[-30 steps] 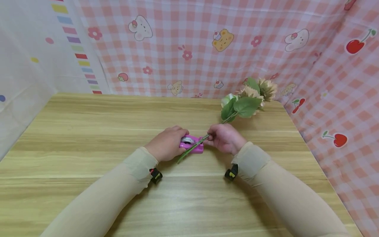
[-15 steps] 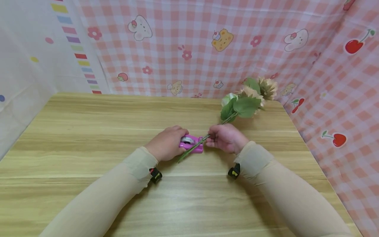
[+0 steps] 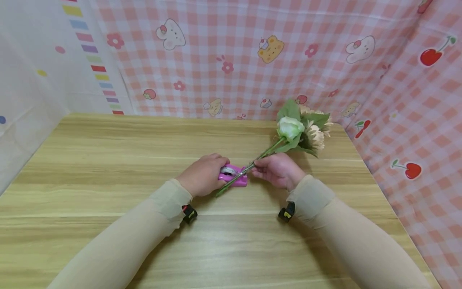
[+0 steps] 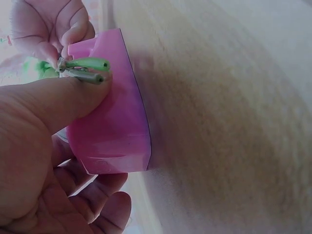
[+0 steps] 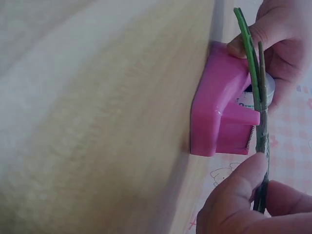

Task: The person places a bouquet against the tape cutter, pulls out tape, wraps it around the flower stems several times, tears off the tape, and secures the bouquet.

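Note:
My left hand (image 3: 205,175) grips a pink tape dispenser (image 3: 241,181) by its left end on the table; in the left wrist view the thumb lies along the side of the dispenser (image 4: 114,117). Between thumb and fingers, my right hand (image 3: 279,170) pinches the green flower stems (image 3: 265,153), which slant across the top of the dispenser. Clear tape shows around the stems (image 5: 262,122) beside the toothed edge in the right wrist view. A white-green rose (image 3: 290,127) and peach blossoms (image 3: 315,135) with leaves are at the stems' upper right end.
The wooden table (image 3: 231,249) reaches back to a pink checked cloth (image 3: 216,52) hanging behind it. More checked cloth hangs on the right, and a white cloth (image 3: 32,80) with coloured dots on the left. Each wrist bears a small black camera.
The bouquet has turned about its stems, so the rose now faces forward and the blossoms sit lower. My right hand has shifted slightly right; my left hand and the dispenser have stayed put.

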The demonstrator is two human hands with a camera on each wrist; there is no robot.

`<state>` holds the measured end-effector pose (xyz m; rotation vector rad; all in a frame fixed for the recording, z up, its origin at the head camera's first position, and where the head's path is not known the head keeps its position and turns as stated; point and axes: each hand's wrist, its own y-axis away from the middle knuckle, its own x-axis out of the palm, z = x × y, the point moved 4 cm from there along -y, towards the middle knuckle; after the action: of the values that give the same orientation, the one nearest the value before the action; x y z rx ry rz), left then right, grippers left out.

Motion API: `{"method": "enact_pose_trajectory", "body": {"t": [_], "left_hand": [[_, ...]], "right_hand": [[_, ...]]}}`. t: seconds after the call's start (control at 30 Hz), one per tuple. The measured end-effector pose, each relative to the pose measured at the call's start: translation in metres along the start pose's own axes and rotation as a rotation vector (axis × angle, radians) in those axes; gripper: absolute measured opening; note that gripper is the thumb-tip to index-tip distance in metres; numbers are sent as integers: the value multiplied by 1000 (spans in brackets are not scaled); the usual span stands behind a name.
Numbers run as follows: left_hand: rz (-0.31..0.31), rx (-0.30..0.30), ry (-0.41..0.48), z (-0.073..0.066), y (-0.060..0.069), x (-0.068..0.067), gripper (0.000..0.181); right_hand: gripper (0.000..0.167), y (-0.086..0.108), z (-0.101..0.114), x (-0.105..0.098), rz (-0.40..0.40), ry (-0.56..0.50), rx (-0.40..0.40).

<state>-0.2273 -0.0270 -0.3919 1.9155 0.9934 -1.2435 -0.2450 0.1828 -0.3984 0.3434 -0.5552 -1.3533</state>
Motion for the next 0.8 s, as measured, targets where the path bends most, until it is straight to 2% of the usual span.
{"method": "enact_pose_trajectory", "body": {"t": [0.2,0.5,0.67,0.8], "left_hand": [[2,-3,-4,0,-1,0,59],[-1,-1,-3,-1,0,-2,60],[-4,0,-2,-1,0,-2,59],[-6,-1,-4,0,0,-1,58]], "right_hand": [[17,-1,-2,2,3,7,-25],[15,1,2,10,33,-124,-30],[25,0,3,14,33,-129,-27],[28,-3,1,13,-2,-119,-17]]}}
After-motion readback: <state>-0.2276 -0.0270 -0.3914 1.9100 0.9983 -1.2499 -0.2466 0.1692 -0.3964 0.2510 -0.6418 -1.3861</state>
